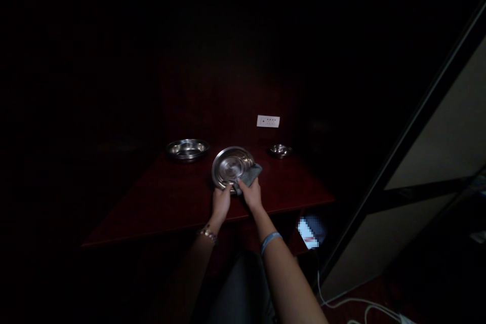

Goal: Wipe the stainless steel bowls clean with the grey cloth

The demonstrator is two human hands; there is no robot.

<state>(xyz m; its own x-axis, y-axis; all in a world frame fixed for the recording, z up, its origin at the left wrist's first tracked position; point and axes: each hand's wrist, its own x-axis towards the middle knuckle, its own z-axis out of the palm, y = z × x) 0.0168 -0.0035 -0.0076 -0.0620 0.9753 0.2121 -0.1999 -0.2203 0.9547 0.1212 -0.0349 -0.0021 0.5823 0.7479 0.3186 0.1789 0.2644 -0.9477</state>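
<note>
Centrally, a shiny metal plate (231, 166) is held tilted above the near part of a dark red table (170, 197), its hollow side facing the person. The left hand (221, 202) grips the plate's near rim, thumb on the inside edge. The right hand (250, 195), just beside it, has its thumb and fingers closed on a grey cloth (250, 175), which lies against the plate's near right edge; whether those fingers also clasp the rim beneath, I cannot tell. A beaded bracelet (207, 234) circles the left wrist, and a blue band (271, 239) sits on the right forearm. Farther back on the table, a wide metal dish (188, 149) stands to the left and a small metal bowl (280, 151) to the right, below a white socket (268, 121) on the wall. White cable (353, 300) trails across the floor at lower right.
</note>
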